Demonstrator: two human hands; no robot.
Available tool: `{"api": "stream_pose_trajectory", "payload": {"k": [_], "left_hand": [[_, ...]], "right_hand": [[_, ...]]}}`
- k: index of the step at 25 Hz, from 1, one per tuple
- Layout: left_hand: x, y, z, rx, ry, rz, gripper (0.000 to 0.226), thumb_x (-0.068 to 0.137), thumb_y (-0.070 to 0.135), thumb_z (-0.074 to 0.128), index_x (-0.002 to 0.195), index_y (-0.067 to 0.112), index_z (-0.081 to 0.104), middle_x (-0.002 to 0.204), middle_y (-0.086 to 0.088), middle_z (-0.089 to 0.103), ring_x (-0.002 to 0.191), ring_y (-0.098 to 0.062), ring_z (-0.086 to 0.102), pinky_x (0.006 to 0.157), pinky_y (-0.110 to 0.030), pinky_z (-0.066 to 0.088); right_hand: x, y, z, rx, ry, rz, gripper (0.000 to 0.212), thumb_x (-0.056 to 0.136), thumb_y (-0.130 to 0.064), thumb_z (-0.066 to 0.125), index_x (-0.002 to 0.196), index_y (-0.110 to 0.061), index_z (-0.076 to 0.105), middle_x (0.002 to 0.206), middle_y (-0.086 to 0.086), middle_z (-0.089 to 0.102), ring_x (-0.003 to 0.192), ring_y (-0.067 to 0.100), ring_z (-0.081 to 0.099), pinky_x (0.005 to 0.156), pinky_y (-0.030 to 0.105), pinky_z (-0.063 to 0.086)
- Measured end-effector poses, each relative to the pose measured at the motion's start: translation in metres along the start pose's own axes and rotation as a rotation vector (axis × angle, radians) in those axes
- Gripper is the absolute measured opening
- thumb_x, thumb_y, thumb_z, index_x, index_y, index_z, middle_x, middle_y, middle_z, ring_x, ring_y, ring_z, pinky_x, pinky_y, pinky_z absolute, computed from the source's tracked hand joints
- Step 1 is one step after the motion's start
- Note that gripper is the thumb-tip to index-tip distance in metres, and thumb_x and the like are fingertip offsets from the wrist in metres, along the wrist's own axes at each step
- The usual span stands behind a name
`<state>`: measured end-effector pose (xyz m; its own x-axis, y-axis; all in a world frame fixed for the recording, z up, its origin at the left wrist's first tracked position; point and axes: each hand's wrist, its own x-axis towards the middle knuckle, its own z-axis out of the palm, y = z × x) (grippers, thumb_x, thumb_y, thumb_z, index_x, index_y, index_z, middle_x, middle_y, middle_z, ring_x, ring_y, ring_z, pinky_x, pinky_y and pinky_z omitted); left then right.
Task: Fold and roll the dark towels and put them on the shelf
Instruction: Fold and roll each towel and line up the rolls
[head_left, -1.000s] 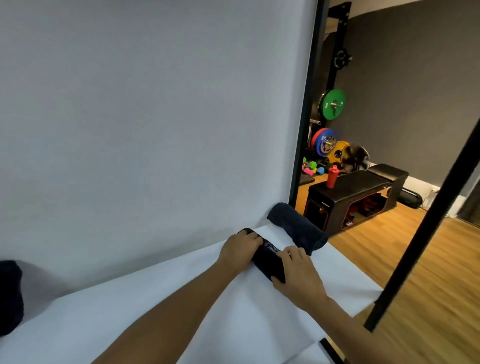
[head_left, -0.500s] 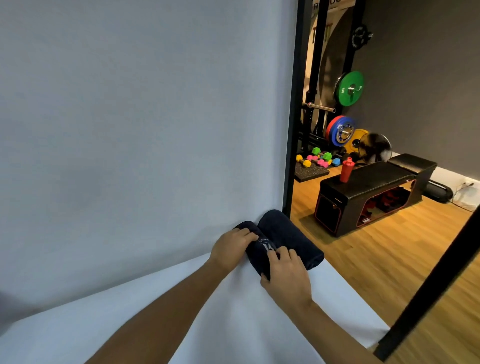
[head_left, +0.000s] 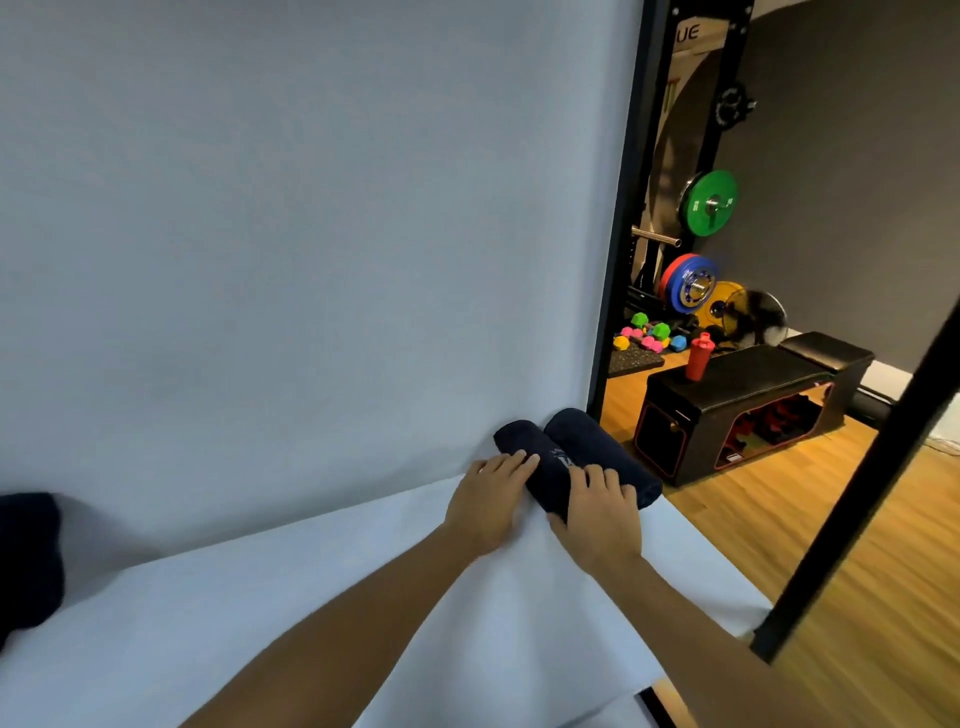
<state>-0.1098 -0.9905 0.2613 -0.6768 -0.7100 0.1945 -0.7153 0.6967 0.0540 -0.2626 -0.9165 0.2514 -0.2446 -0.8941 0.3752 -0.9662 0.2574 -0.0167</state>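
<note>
Towels, dark and rolled up, lie side by side at the back right corner of the white shelf, up against the pale wall. Closest to the camera, two bare arms reach forward over the shelf. The left hand rests on the left side of the near rolled towel, with its fingers fairly straight and lying on the cloth, so its grip is wide and it is pressing, not squeezing. The right hand lies on top of the same towel, near its front end. Its fingers bend a little over the roll, but they look loose and flat, so this grip is wide too. A small pale label shows on the towel between the two hands. Just behind it is the second rolled towel, touching the first one along its side and sitting at the shelf's right end. Far off to the left, at the edge of the view, another dark cloth sits on the shelf, well apart from the two rolls. A black post stands at the shelf's right front corner. Beyond the shelf is a wooden floor. On it is a black bench with a red bottle standing on top. Farther back are small bright dumbbells, colored weight plates and a green plate on a black rack.
</note>
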Motion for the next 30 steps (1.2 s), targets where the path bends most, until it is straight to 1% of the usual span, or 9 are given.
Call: {"api": "stream_pose_trajectory", "payload": {"k": [3, 6, 9, 13, 16, 19, 23, 27, 30], "left_hand": [[-0.077, -0.015, -0.005, -0.010, 0.130, -0.061, 0.064, 0.080, 0.017, 0.067, 0.141, 0.019, 0.049, 0.140, -0.004, 0.055, 0.127, -0.026, 0.052, 0.107, -0.042, 0.037], [-0.170, -0.066, -0.033, 0.050, 0.113, -0.269, 0.057, 0.085, 0.024, 0.060, 0.140, 0.019, 0.047, 0.139, -0.003, 0.053, 0.129, -0.027, 0.047, 0.111, -0.044, 0.028], [-0.271, -0.125, -0.065, 0.099, 0.215, -0.511, 0.054, 0.082, 0.027, 0.061, 0.135, 0.019, 0.053, 0.134, -0.003, 0.056, 0.125, -0.027, 0.049, 0.108, -0.045, 0.032], [-0.385, -0.186, -0.105, 0.224, 0.382, -0.759, 0.050, 0.070, 0.038, 0.069, 0.117, 0.021, 0.064, 0.113, 0.002, 0.063, 0.104, -0.024, 0.058, 0.090, -0.043, 0.046], [-0.463, -0.228, -0.131, 0.256, 0.423, -0.997, 0.056, 0.073, 0.045, 0.065, 0.122, 0.019, 0.059, 0.124, -0.002, 0.059, 0.117, -0.026, 0.052, 0.099, -0.047, 0.040], [-0.525, -0.256, -0.132, 0.078, 0.239, -1.097, 0.075, 0.085, 0.061, 0.050, 0.149, 0.025, 0.032, 0.155, -0.001, 0.033, 0.142, -0.024, 0.028, 0.114, -0.047, 0.024], [-0.550, -0.263, -0.137, -0.097, 0.133, -1.021, 0.095, 0.081, 0.076, 0.047, 0.156, 0.033, 0.009, 0.164, 0.004, 0.011, 0.150, -0.021, 0.010, 0.120, -0.048, 0.014], [-0.545, -0.270, -0.149, -0.234, 0.235, -1.086, 0.089, 0.083, 0.082, 0.032, 0.155, 0.032, 0.020, 0.159, 0.003, 0.026, 0.146, -0.023, 0.024, 0.118, -0.052, 0.019], [-0.523, -0.277, -0.164, -0.142, 0.283, -1.152, 0.080, 0.086, 0.080, 0.024, 0.146, 0.029, 0.040, 0.150, -0.002, 0.041, 0.142, -0.029, 0.030, 0.116, -0.054, 0.020]], "right_hand": [[-0.022, -0.036, -0.016, 0.037, 0.107, -0.011, 0.062, 0.069, -0.041, 0.081, 0.118, -0.006, 0.063, 0.108, 0.011, 0.066, 0.096, 0.031, 0.059, 0.077, 0.043, 0.046], [-0.052, -0.131, -0.028, 0.175, 0.132, -0.220, 0.054, 0.070, -0.034, 0.082, 0.114, -0.007, 0.066, 0.105, 0.009, 0.068, 0.096, 0.030, 0.063, 0.077, 0.043, 0.050], [-0.091, -0.246, -0.037, 0.388, 0.036, -0.443, 0.048, 0.074, -0.032, 0.079, 0.115, -0.012, 0.064, 0.109, 0.006, 0.064, 0.101, 0.028, 0.061, 0.079, 0.041, 0.050], [-0.132, -0.378, -0.055, 0.687, -0.181, -0.630, 0.041, 0.087, -0.036, 0.066, 0.123, -0.017, 0.058, 0.120, -0.001, 0.056, 0.112, 0.019, 0.053, 0.090, 0.031, 0.046], [-0.156, -0.464, -0.077, 0.850, -0.423, -0.694, 0.039, 0.091, -0.041, 0.062, 0.123, -0.018, 0.057, 0.118, -0.004, 0.057, 0.106, 0.012, 0.056, 0.086, 0.023, 0.045], [-0.170, -0.531, -0.090, 0.998, -0.594, -0.501, 0.049, 0.090, -0.052, 0.059, 0.120, -0.013, 0.057, 0.112, 0.000, 0.060, 0.102, 0.015, 0.059, 0.083, 0.025, 0.046], [-0.169, -0.566, -0.096, 1.042, -0.551, -0.347, 0.034, 0.090, -0.043, 0.065, 0.093, -0.010, 0.059, 0.082, 0.001, 0.063, 0.081, 0.021, 0.061, 0.076, 0.035, 0.051], [-0.152, -0.542, -0.099, 1.034, -0.418, -0.392, 0.015, 0.096, -0.024, 0.057, 0.100, -0.010, 0.061, 0.077, -0.005, 0.059, 0.077, 0.018, 0.059, 0.071, 0.030, 0.047], [-0.131, -0.499, -0.111, 1.100, -0.358, -0.415, 0.010, 0.099, -0.020, 0.050, 0.095, -0.012, 0.055, 0.080, -0.002, 0.056, 0.076, 0.017, 0.054, 0.067, 0.026, 0.042]]}}
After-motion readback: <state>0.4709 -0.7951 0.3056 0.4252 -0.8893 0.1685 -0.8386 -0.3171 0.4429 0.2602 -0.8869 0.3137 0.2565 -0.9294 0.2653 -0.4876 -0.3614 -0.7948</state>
